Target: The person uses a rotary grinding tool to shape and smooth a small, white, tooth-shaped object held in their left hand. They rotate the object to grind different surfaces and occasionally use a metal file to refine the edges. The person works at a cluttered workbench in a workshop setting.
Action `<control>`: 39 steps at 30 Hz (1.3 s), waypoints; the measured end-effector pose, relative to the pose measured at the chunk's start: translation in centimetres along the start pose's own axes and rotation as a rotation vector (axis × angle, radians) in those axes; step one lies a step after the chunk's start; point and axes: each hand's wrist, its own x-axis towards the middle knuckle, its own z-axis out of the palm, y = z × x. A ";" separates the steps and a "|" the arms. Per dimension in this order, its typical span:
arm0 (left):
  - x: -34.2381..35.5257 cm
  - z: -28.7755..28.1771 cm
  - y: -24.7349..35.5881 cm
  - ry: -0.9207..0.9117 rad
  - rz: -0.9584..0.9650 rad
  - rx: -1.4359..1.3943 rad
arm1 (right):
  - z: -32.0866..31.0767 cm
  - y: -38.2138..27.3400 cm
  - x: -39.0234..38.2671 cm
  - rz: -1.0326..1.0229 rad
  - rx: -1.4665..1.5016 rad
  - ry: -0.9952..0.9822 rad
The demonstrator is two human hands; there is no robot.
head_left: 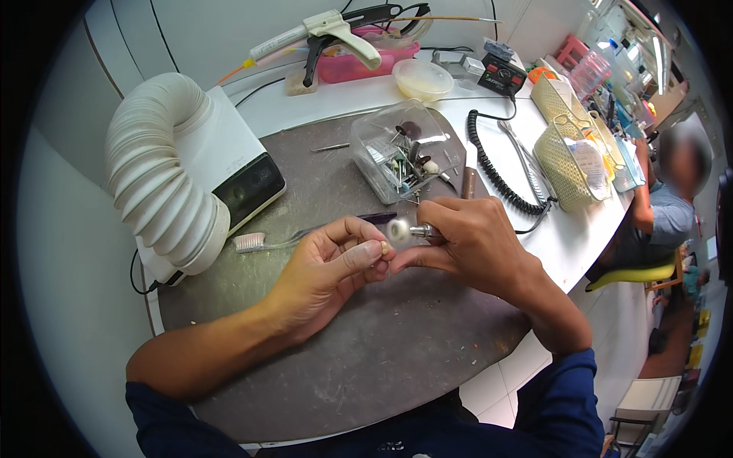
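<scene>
My left hand point(324, 267) is closed, pinching a small tooth-coloured piece like a dental crown point(385, 248) between thumb and fingertips. My right hand point(481, 240) is wrapped round a rotary handpiece point(424, 231). On its tip is a round whitish polishing wheel point(398, 230), blurred as if spinning, just above the small piece; whether they touch I cannot tell. The right thumb reaches across to the left fingertips. Behind my left hand lies a clear-handled toothbrush point(250, 242) with pale bristles. Beyond my hands sits a clear plastic box point(368, 169) of burs and polishing tips.
At the left stands a white suction unit point(248, 149) with a ribbed hose point(145, 168). A dispensing gun point(336, 34) and pink tray point(359, 67) are at the back. A coiled black cord point(489, 172) and woven baskets point(561, 164) lie right. Another person point(672, 198) sits far right.
</scene>
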 end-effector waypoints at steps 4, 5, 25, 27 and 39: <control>0.4 -0.2 -0.1 -0.036 -0.006 0.013 | 0.6 1.0 -0.8 0.021 -0.006 0.059; 0.4 -0.1 0.0 -0.029 -0.012 0.026 | 0.7 1.1 -0.9 0.026 0.005 0.067; 0.5 -0.1 -0.7 -0.020 0.058 0.088 | 1.6 -0.1 -1.1 -0.033 -0.058 0.111; 0.4 -0.1 -0.6 -0.024 0.080 0.058 | 1.6 0.1 -1.0 -0.015 -0.048 0.106; 0.5 0.6 -0.7 0.028 0.089 0.116 | 2.0 0.5 -1.0 -0.031 -0.100 0.127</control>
